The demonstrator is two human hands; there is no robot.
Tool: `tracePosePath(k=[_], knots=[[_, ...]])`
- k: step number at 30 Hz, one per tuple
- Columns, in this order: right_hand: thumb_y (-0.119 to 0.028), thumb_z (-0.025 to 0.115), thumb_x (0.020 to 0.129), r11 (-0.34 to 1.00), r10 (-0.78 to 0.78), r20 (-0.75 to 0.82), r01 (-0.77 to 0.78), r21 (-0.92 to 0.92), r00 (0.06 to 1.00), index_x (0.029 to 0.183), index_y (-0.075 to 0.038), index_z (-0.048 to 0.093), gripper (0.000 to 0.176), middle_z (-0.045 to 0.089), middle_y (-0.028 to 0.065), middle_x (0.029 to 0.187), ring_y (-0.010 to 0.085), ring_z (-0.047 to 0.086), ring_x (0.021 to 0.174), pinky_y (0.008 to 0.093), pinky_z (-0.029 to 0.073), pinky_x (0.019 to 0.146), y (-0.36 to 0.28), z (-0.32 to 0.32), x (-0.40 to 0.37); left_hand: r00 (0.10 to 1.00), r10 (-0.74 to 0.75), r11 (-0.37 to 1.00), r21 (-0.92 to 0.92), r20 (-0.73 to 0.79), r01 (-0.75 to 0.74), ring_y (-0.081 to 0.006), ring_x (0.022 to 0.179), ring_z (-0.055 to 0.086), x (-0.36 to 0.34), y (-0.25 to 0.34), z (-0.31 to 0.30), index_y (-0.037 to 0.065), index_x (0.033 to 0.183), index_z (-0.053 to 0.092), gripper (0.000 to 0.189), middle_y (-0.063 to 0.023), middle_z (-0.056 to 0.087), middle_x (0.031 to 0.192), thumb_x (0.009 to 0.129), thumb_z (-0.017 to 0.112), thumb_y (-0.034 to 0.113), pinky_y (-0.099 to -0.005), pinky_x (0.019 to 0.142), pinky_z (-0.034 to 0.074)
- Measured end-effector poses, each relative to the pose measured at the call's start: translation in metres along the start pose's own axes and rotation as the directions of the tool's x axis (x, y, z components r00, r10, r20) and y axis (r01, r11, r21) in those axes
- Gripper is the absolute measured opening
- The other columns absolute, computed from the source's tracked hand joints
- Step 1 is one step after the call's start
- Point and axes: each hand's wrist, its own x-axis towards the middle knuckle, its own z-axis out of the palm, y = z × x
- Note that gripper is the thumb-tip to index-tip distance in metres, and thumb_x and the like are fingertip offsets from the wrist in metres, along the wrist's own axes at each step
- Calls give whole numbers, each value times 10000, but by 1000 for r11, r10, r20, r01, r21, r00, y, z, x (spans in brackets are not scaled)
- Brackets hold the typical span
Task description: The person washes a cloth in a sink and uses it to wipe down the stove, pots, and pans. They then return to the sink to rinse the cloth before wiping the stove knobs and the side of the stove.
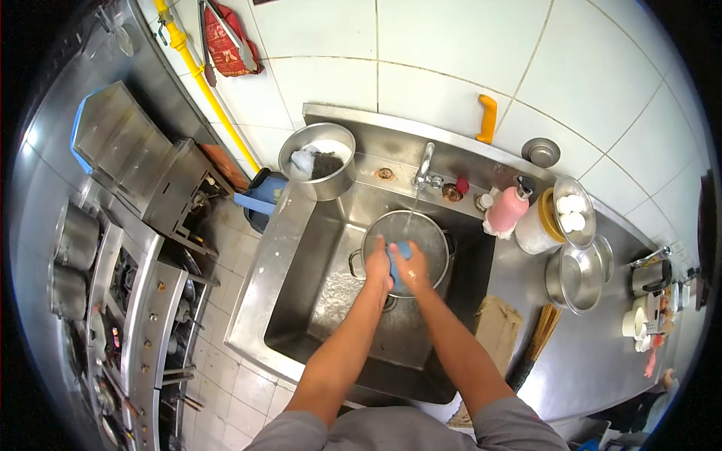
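Note:
Both my hands press together around a blue sponge (401, 269), which shows between the fingers. My left hand (378, 267) is closed on its left side, and my right hand (413, 269) grips the other side. They are over a round metal pot (429, 231) with dark side handles, standing in the steel sink (316, 301). Water runs from the tap (426, 169) into the pot. The lower part of the pot is partly hidden behind my hands.
A large metal pot (322, 186) holding scouring pads stands on the sink's back left corner. On the right are a pink soap bottle (508, 209), a white tub (535, 229), metal bowls (575, 278) and a stick brush (543, 331). Stoves (139, 301) line the left.

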Motion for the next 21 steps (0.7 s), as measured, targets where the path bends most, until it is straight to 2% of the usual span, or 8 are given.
tracePosePath(k=[1, 5, 7, 8, 11, 13, 19, 21], knots=[[-392, 691, 754, 965, -228, -53, 218, -144, 972, 911, 17, 564, 456, 592, 237, 970, 365, 581, 859, 419, 448, 752, 13, -9, 16, 1000, 4, 1000, 0, 1, -4, -223, 838, 565, -2, 2, -2, -76, 1076, 528, 518, -131, 614, 935, 914, 493, 415, -366, 787, 447], [-364, 670, 777, 847, -197, 27, 184, -500, 980, 1015, 10, 561, 456, 552, 244, 1106, 393, 543, 989, 412, 434, 858, 60, -34, 33, 965, 127, 873, 436, 231, -219, -236, 1150, 480, -22, 4, -14, 44, 1232, 496, 457, -139, 546, 1207, 918, 492, 376, -357, 932, 379], [-359, 678, 772, 795, 105, 535, 252, -551, 839, 1223, -7, 491, 601, 424, 227, 1309, 328, 488, 1149, 400, 416, 937, 70, -39, 40, 966, 58, 878, 448, 252, -170, -290, 1270, 371, -23, 4, -16, 85, 1307, 454, 484, -158, 429, 1356, 907, 517, 351, -454, 999, 327], [-359, 678, 772, 792, 102, 538, 260, -553, 837, 1223, -7, 491, 601, 424, 227, 1309, 328, 488, 1149, 400, 416, 937, 74, -36, 42, 966, 63, 881, 441, 250, -172, -290, 1270, 371, -22, 3, -14, 85, 1307, 454, 484, -158, 429, 1356, 907, 517, 351, -454, 999, 327], [-292, 724, 736, 902, -211, 387, 331, -277, 898, 1201, -10, 498, 589, 496, 207, 1224, 325, 548, 1048, 392, 445, 905, 34, -31, 21, 949, -278, 953, 170, 151, 252, -325, 1251, 392, -32, 15, -10, 111, 1299, 458, 512, -173, 437, 1329, 886, 539, 404, -514, 979, 354], [-246, 756, 700, 880, -83, 452, -148, 452, 888, 1091, -9, 564, 496, 582, 160, 1065, 281, 599, 901, 349, 482, 807, -29, -39, -8, 830, -440, 888, 32, 343, 458, -316, 1096, 534, -10, 10, -21, 60, 1204, 516, 544, -179, 552, 1156, 834, 603, 449, -498, 905, 440], [-237, 746, 697, 918, -397, 242, 380, 116, 885, 960, -15, 601, 374, 612, 150, 806, 211, 597, 739, 338, 475, 663, -57, -19, -61, 866, -300, 945, 1, 401, 326, -223, 670, 622, -8, 24, -20, 43, 926, 596, 402, -113, 631, 804, 756, 714, 388, -374, 657, 526], [-234, 736, 698, 959, -268, 221, 237, 155, 938, 960, -12, 603, 368, 615, 170, 809, 239, 602, 738, 347, 475, 667, -59, -19, -43, 890, -38, 974, -184, 453, 136, -226, 682, 620, -12, 7, -22, 41, 949, 599, 301, -113, 628, 820, 828, 653, 311, -387, 656, 517]])
